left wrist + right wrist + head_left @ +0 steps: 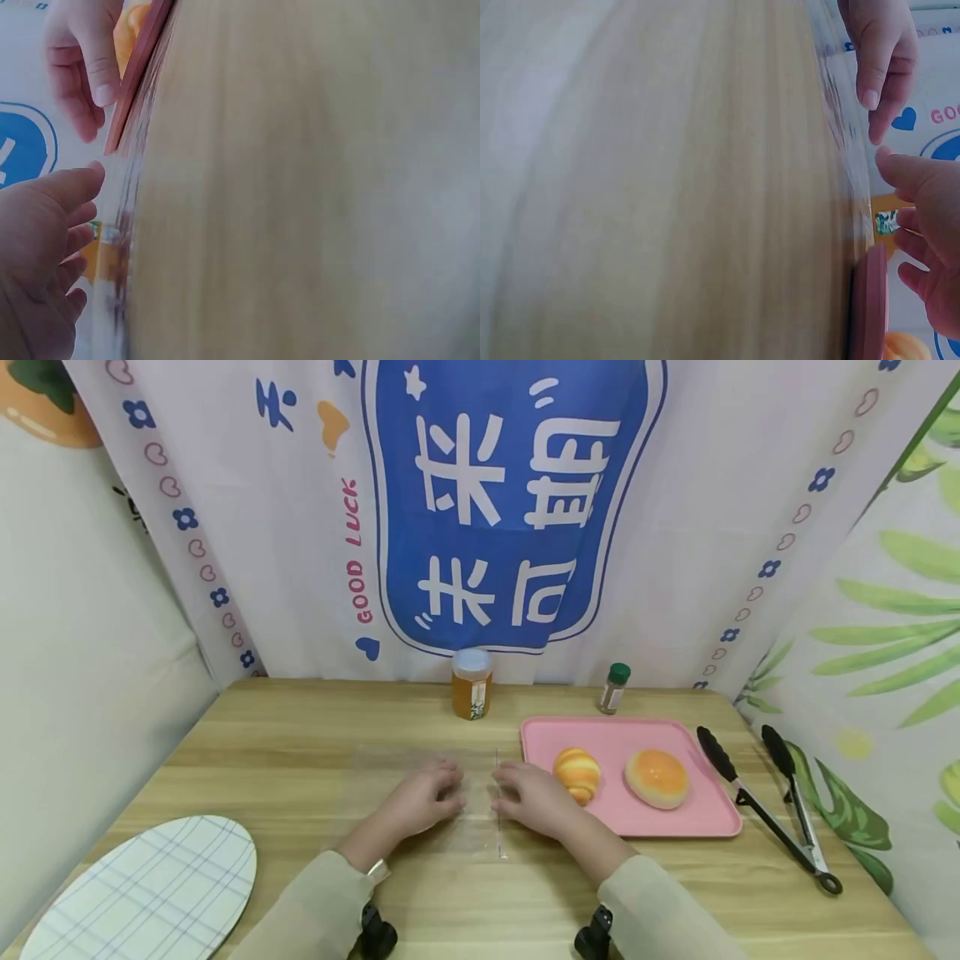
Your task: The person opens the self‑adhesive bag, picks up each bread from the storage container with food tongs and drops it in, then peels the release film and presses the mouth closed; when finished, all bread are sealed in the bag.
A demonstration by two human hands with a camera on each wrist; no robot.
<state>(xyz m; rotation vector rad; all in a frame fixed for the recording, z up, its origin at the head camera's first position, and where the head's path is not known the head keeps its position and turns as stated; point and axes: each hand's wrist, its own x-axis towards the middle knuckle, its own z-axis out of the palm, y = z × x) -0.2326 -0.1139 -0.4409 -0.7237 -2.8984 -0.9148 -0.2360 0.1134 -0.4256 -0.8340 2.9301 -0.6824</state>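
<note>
Head | clear sheet (476, 828) below left hand (426, 797) | right hand (542, 795) at its edge | each loosely spread

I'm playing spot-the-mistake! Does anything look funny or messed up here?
Yes, the white cloth with the blue panel, hanging behind the light wooden table: its pink GOOD LUCK lettering runs sideways, bottom to top, as if hung turned. Otherwise nothing stands out; I see no spill around the clear plastic sheet.

Curtained booth: printed cloth (697, 527) hung around wooden table (292, 727).
</note>
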